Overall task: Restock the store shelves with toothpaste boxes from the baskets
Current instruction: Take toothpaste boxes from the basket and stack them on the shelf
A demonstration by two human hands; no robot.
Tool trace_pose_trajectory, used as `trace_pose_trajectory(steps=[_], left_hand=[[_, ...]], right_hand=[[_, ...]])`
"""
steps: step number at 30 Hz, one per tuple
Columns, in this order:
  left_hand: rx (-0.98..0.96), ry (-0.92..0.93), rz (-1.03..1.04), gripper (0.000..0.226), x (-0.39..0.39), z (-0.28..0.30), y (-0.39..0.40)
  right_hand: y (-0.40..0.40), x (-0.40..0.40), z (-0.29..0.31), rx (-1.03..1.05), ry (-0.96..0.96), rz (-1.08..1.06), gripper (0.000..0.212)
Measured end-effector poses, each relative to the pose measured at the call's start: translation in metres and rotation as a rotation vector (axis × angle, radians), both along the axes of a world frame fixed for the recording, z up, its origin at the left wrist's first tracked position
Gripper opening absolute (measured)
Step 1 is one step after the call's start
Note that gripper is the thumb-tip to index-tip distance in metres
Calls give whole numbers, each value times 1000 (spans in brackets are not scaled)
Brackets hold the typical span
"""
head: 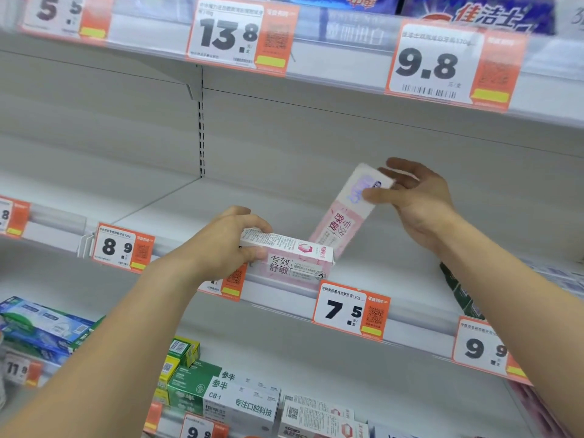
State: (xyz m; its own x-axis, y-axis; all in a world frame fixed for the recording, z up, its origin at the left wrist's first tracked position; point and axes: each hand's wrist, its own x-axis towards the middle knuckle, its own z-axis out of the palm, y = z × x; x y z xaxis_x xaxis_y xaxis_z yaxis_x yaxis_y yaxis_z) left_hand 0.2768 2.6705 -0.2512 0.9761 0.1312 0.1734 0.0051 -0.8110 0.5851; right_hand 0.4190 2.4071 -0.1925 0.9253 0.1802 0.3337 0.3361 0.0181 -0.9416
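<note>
Shop, toothpaste aisle: white metal shelves (284, 197), orange price tags (350, 309) along edges, boxed toothpaste stock (221, 396) at lower left.

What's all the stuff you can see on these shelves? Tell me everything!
Pink boxes: two, pink and white; one lying at the middle shelf's front edge in the left hand, one tilted above the shelf in the right hand.
Middle shelf: one, grey-white.
Price tags: several, orange and white, on the shelf rails; the 7.5 tag sits below the pink boxes.
Green boxes: several, green and white, lower shelf.
Blue boxes: a few, blue and green, lower left.
Top boxes: blue, top shelf, blurred.
Left hand: grips the lying box.
Right hand: pinches the tilted box.
</note>
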Motion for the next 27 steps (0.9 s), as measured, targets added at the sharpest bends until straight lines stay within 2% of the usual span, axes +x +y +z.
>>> trace_pose_trajectory(steps=[3, 5, 8, 10, 14, 18, 21, 23, 25, 27], left_hand=[[-20, -15, 22, 41, 0, 0, 0], [-28, -31, 54, 61, -1, -1, 0], [-77, -36, 133, 94, -2, -2, -2], [-106, -38, 175, 109, -2, -3, -1], [-123, -47, 216, 121, -1, -2, 1], [-104, -57, 177, 121, 0, -3, 1], [-66, -49, 105, 107, 0, -6, 3], [-30, -13, 65, 96, 0, -11, 6], [-19, -2, 50, 87, 0, -14, 8], [-33, -12, 51, 80, -1, -14, 9]], right_hand=[[26, 1, 3, -52, -68, 30, 44], [46, -2, 0, -151, -83, 69, 52], [68, -12, -10, -427, 15, 126, 71], [79, -14, -17, -549, 37, 156, 64], [98, -14, -21, -814, -91, 177, 55], [111, -19, -16, -948, -97, 379, 40], [103, -24, -9, -977, -115, 414, 32], [83, -26, -5, -1046, -135, 416, 41], [55, -28, -5, -1183, -117, 424, 63], [33, -28, -12, -1210, -61, 451, 79]])
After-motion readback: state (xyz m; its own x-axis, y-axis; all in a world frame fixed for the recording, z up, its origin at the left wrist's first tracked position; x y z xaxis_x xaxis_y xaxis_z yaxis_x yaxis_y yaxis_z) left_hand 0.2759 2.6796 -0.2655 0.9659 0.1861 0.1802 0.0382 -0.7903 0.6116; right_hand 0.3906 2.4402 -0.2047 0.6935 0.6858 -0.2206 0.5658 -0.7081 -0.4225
